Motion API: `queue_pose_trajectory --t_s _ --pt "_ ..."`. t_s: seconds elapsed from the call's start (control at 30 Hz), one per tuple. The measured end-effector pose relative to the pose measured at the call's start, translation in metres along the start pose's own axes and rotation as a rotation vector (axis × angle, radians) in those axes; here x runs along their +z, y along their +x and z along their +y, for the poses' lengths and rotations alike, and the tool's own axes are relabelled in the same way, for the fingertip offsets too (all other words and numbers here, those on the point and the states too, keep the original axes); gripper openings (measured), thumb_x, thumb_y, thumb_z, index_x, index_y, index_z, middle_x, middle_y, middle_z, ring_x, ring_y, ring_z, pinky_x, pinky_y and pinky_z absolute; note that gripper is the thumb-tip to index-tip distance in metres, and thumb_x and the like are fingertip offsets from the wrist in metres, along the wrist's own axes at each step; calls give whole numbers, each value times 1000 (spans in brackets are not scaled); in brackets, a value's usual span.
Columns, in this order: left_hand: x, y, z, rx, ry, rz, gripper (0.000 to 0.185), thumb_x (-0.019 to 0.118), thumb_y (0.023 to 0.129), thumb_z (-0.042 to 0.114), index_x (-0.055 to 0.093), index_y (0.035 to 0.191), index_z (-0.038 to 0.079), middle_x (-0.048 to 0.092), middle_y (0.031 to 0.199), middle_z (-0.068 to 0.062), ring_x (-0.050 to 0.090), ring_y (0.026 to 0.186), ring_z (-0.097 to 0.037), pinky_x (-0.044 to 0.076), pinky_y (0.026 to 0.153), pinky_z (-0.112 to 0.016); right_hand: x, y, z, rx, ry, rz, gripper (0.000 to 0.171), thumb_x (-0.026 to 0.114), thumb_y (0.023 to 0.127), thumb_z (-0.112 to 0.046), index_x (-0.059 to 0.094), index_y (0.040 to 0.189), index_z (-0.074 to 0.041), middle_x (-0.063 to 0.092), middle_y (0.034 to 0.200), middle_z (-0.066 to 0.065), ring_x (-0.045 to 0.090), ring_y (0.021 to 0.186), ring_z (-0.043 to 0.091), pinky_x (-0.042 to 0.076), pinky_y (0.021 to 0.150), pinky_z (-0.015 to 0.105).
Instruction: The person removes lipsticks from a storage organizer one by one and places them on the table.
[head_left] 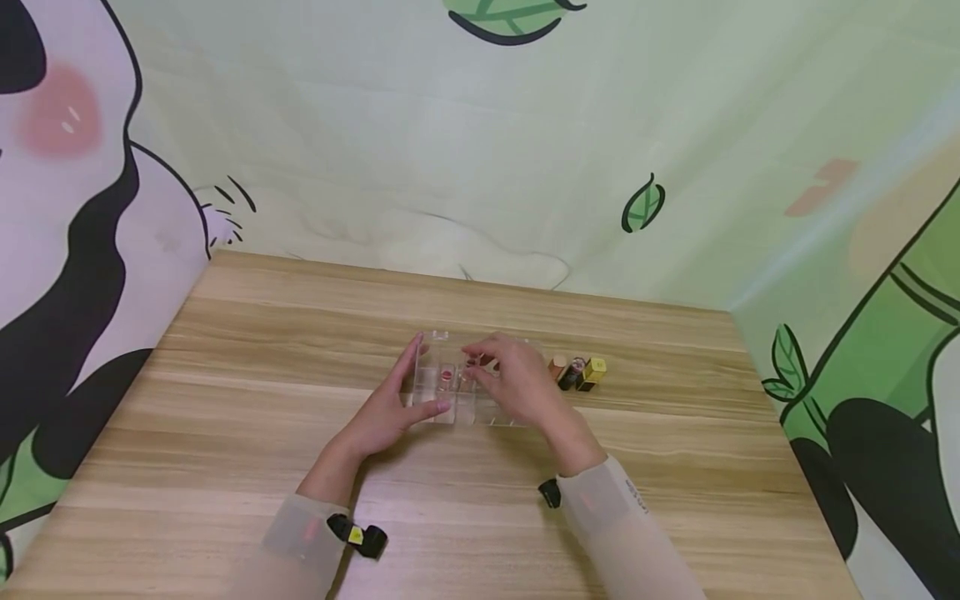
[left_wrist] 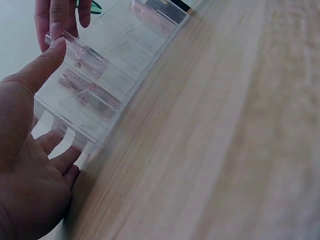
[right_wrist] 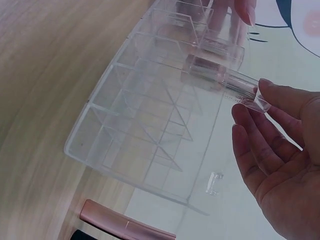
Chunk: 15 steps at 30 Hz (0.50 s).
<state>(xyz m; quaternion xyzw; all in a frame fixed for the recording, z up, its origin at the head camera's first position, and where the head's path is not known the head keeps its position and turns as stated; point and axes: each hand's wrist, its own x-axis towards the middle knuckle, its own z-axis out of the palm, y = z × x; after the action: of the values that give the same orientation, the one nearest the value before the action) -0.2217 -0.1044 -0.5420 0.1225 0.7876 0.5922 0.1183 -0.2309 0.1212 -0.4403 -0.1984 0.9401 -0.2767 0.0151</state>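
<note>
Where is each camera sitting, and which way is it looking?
Head: worn on the head, looking forward and down at the wooden table, the clear organizer and three lipsticks; both forearms, the left hand and the right hand show.
Left wrist: on the left wrist, looking along the palm at the organizer's end; the other hand's fingers show beyond.
Right wrist: on the right wrist, looking over the compartments; its fingers pinch a clear-capped tube.
Shared: all three see the organizer.

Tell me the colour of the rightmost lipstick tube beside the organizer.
Yellow-gold lipstick tube, with a dark end, clearest in the head view.
</note>
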Motion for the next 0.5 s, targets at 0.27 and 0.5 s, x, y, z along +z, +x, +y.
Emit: queue_pose_trajectory --t_s 0.27,0.5 --pt "0 0 1 -3 -8 -3 114 84 86 44 2 166 42 19 174 4 12 162 -30 10 127 -66 -6 -1 -3 -16 12 23 28 74 97 -19 76 125 -15 74 114 2 71 101 20 60 86 37" --pt "0 0 1 -4 -10 -5 115 84 86 44 1 166 42 18 174 4 11 162 -31 9 127 -66 -10 -1 -4 -28 19 21 28 74 97 -18 75 125 -14 74 115 2 71 102 20 60 86 38"
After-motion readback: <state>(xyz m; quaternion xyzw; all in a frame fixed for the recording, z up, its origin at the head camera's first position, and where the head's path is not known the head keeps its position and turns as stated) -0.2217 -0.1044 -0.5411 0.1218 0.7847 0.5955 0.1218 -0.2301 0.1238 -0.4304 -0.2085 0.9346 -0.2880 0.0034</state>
